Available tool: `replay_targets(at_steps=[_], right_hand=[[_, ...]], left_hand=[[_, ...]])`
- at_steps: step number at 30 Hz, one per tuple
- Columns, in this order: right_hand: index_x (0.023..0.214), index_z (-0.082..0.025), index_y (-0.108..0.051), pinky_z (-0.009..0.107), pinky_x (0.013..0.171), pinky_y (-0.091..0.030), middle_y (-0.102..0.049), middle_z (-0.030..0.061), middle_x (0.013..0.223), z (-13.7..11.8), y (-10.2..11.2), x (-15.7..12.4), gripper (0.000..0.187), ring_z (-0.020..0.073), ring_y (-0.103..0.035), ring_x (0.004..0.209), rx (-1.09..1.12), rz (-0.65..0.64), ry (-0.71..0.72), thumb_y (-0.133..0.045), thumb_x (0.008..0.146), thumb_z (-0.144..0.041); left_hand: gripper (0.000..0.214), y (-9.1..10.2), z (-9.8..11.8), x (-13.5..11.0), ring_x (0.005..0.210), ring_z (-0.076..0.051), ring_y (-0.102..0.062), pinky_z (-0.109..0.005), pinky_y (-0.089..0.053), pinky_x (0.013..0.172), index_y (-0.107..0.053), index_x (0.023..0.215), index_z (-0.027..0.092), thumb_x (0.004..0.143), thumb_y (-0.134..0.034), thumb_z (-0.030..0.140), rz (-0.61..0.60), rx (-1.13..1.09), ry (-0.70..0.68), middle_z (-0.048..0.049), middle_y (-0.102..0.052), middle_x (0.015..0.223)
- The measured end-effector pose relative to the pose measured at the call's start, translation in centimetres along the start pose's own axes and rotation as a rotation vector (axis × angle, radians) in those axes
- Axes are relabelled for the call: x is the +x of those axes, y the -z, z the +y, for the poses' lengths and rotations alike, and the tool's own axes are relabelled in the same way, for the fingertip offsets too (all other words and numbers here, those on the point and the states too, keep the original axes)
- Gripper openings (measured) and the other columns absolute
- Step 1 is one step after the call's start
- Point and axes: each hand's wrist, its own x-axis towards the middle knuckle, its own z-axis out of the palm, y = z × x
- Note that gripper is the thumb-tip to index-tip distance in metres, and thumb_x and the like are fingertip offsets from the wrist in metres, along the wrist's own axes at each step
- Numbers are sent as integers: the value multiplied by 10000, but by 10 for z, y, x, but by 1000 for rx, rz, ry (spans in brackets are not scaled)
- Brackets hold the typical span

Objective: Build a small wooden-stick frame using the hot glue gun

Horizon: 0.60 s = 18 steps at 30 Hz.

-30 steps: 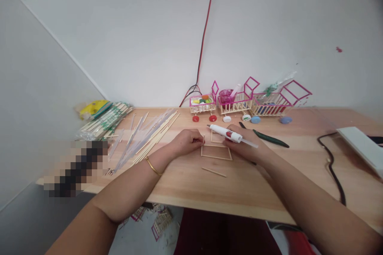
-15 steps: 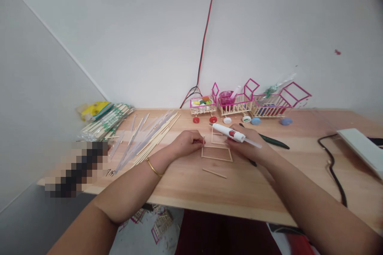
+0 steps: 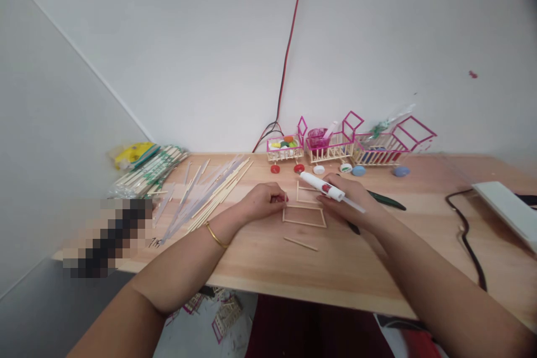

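My right hand point(image 3: 346, 196) is closed around a white hot glue gun point(image 3: 321, 184), whose nozzle points up and left and whose clear glue stick juts out at the back. The fingertips of my left hand point(image 3: 265, 200) pinch a short wooden stick point(image 3: 286, 199), held upright at the near frame's back left corner. That frame, a rectangle of thin sticks point(image 3: 304, 225), lies flat on the table between my hands. A second stick frame point(image 3: 298, 192) lies behind it, partly hidden by the glue gun and my right hand. One loose stick point(image 3: 300, 244) rests in front.
Small stick carts point(image 3: 331, 152) with pink trim and bottle-cap wheels line the wall. Long wooden sticks point(image 3: 220, 193) and clear glue sticks are spread at left, beside bagged sticks point(image 3: 153, 170). A black cable point(image 3: 465, 229) and a white board point(image 3: 505, 210) are at right.
The glue gun has shifted slightly to the right, its nozzle drawing away from the upright stick. My left hand stays in place.
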Motion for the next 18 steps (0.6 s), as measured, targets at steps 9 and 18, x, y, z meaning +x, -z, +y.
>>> replay_targets(at_steps=[9, 18], right_hand=[[808, -182, -501, 244, 559, -344, -587, 55, 800, 20, 21, -1, 160, 168, -518, 675, -155, -45, 45, -529, 667, -252], [841, -194, -619, 286, 669, -401, -638, 72, 894, 64, 43, -22, 271, 226, -566, 810, -227, -144, -25, -534, 719, -422]], left_hand=[[131, 2, 0, -1, 650, -87, -486, -187, -369, 602, -649, 821, 135, 713, -589, 177, 5, 3, -12, -1, -543, 698], [208, 7, 1, -3, 671, -94, -489, -187, -383, 615, -642, 857, 146, 655, -590, 141, -7, -7, 29, 0, -555, 715]])
